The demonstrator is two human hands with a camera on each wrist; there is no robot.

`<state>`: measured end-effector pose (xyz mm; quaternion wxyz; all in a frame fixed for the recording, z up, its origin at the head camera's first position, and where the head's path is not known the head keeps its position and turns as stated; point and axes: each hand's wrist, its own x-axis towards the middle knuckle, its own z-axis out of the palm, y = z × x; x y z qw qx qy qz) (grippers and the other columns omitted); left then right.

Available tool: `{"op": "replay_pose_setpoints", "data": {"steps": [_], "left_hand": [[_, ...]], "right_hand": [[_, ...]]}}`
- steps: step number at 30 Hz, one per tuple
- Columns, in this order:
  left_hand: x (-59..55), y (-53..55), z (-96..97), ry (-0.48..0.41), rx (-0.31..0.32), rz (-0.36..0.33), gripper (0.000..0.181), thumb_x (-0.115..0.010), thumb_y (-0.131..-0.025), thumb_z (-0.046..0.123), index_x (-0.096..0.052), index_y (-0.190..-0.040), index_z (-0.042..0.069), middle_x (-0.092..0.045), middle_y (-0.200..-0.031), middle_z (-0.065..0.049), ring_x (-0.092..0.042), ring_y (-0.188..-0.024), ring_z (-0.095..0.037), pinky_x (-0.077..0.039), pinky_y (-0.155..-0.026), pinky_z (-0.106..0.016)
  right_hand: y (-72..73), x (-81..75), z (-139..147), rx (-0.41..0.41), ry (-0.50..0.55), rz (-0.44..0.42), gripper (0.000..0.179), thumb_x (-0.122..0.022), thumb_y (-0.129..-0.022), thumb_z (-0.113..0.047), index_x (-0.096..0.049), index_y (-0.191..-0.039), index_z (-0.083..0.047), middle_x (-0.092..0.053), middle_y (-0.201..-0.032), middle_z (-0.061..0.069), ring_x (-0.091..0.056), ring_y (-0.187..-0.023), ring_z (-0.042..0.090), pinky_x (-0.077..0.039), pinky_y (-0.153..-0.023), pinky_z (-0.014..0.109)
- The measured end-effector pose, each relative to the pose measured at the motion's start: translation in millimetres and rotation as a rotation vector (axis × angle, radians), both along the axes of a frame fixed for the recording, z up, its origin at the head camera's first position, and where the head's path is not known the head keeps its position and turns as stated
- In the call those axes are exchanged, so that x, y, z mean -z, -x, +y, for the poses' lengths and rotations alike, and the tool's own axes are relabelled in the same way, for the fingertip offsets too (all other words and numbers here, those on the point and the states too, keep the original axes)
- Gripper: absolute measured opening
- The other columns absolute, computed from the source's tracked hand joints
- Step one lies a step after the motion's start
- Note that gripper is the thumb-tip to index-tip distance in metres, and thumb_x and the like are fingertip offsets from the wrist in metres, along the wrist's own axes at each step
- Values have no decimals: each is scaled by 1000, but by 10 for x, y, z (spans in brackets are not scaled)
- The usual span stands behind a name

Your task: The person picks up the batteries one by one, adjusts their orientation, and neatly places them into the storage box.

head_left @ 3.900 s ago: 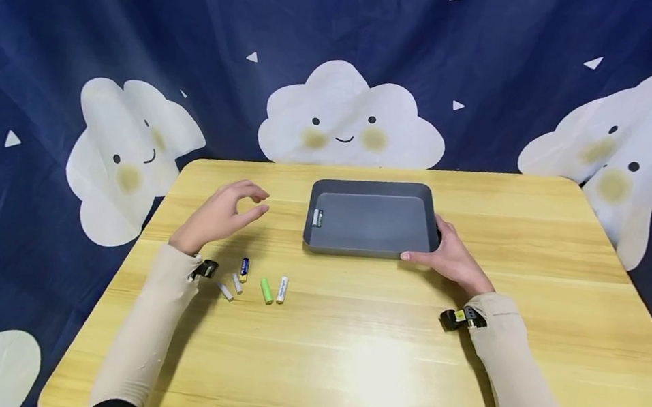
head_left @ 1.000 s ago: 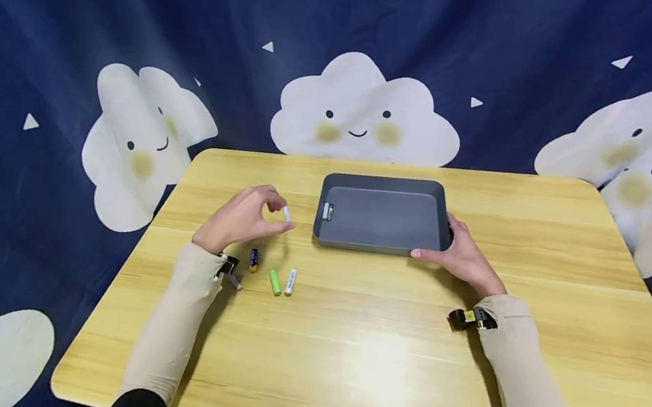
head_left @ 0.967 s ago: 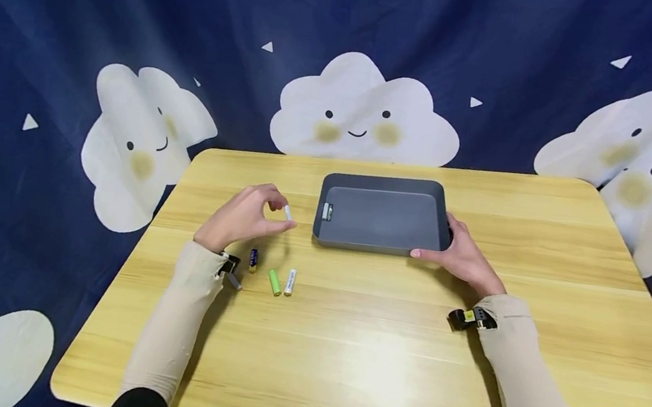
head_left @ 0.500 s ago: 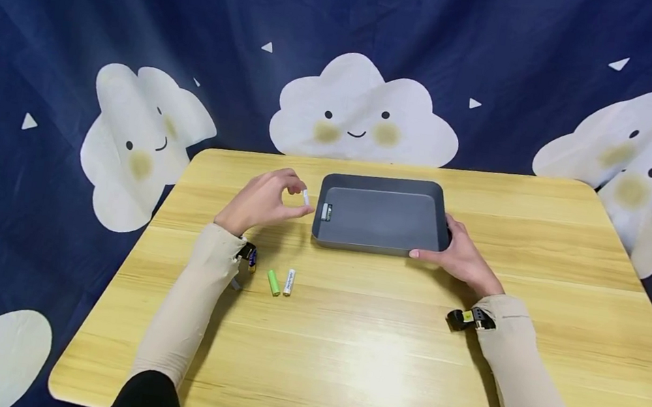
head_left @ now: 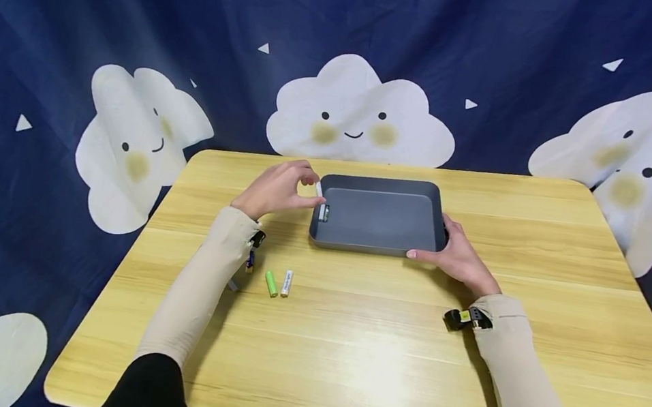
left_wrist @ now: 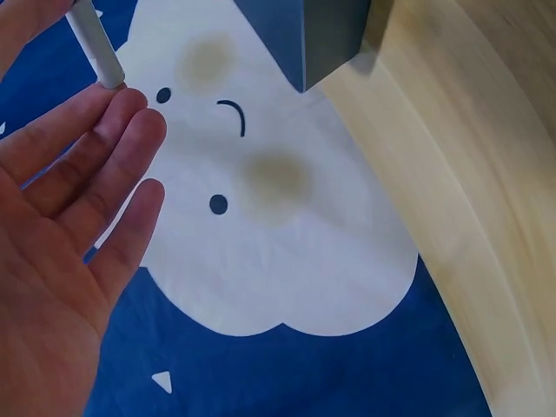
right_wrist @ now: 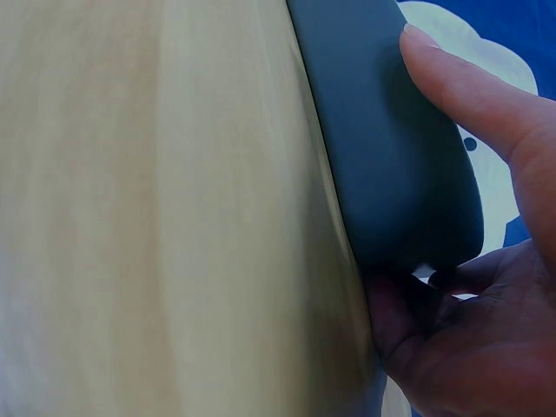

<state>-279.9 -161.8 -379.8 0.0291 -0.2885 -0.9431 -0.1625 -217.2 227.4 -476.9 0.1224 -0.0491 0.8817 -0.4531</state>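
My left hand pinches a slim white battery between thumb and fingertips, above the left rim of a dark grey tray. The battery is tilted in the left wrist view, with the other fingers spread. Inside the tray, by its left wall, lie a white battery and a dark green one side by side. My right hand grips the tray's near right corner, thumb along the front wall and fingers round the right side, as the right wrist view also shows.
On the wooden table, a green battery and a white battery lie in front of the tray. A blue and gold battery and a pale battery are partly hidden by my left wrist. A cloud-print curtain hangs behind.
My left hand was without a battery at first, then held the white one, and has since moved right and away from me to the tray's left rim. My right hand keeps its grip.
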Motion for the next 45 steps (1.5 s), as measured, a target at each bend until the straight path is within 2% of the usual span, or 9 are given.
{"op": "replay_pose_setpoints", "data": {"steps": [7, 13, 17, 23, 26, 30, 35, 40, 45], "left_hand": [[31, 116, 130, 65, 32, -25, 50, -74, -89, 54, -75, -113, 9, -71, -112, -6, -68, -97, -22, -56, -87, -39], [117, 206, 241, 114, 117, -9, 38, -77, -91, 44, -77, -105, 9, -71, -104, -11, -60, -83, -19, -52, -77, -37], [186, 241, 263, 136, 121, -20, 37, -77, -91, 41, -77, -108, 8, -69, -102, -12, -58, -82, -19, -51, -76, -37], [269, 286, 262, 163, 92, -64, 41, -78, -90, 42, -77, -112, 7, -69, -108, -9, -62, -90, -22, -54, -84, -39], [320, 315, 273, 183, 109, -65, 41, -78, -90, 41, -77, -112, 7, -70, -111, -8, -66, -95, -23, -55, -88, -40], [398, 338, 295, 224, 151, -32, 43, -79, -89, 43, -77, -111, 6, -72, -111, -8, -70, -97, -25, -56, -91, -42], [503, 356, 332, 287, 179, 24, 44, -79, -88, 46, -78, -108, 7, -73, -107, -7, -69, -100, -26, -51, -103, -47], [567, 350, 354, 337, 179, 25, 43, -78, -88, 49, -78, -107, 10, -74, -110, -6, -67, -108, -27, -42, -114, -50], [599, 352, 353, 360, 177, 16, 41, -78, -88, 49, -79, -104, 11, -74, -109, -6, -65, -110, -28, -38, -119, -52]], "right_hand": [[0, -3, -10, -1, -22, 2, 132, -88, -76, -55, -2, -168, -14, -15, -169, 28, -25, -155, 47, -23, -124, 65], [-14, 1, -2, 3, -18, 3, 132, -89, -76, -53, -2, -168, -14, -15, -169, 28, -24, -155, 47, -23, -125, 64], [-19, 1, 2, 5, -5, 3, 131, -89, -77, -51, -3, -168, -13, -17, -168, 28, -25, -154, 46, -23, -125, 64], [-18, -4, -1, 8, -6, 2, 131, -90, -76, -50, -3, -168, -13, -16, -168, 28, -26, -154, 47, -23, -125, 64], [-15, -2, 1, 9, -8, 4, 132, -90, -75, -52, -3, -168, -13, -17, -168, 28, -26, -154, 47, -23, -125, 64], [-14, 5, 5, 10, 0, 3, 133, -90, -74, -53, -4, -168, -13, -18, -168, 27, -26, -154, 46, -23, -125, 64], [-11, 8, 8, 8, 2, -1, 133, -90, -75, -51, -3, -168, -14, -16, -169, 27, -24, -155, 47, -22, -125, 65], [-13, 12, 10, 3, -5, 1, 133, -90, -75, -52, -3, -168, -14, -15, -169, 27, -23, -155, 47, -22, -125, 64], [-15, 11, 9, 5, -7, 6, 130, -90, -77, -48, -3, -168, -14, -16, -168, 28, -24, -155, 48, -22, -125, 65]]}}
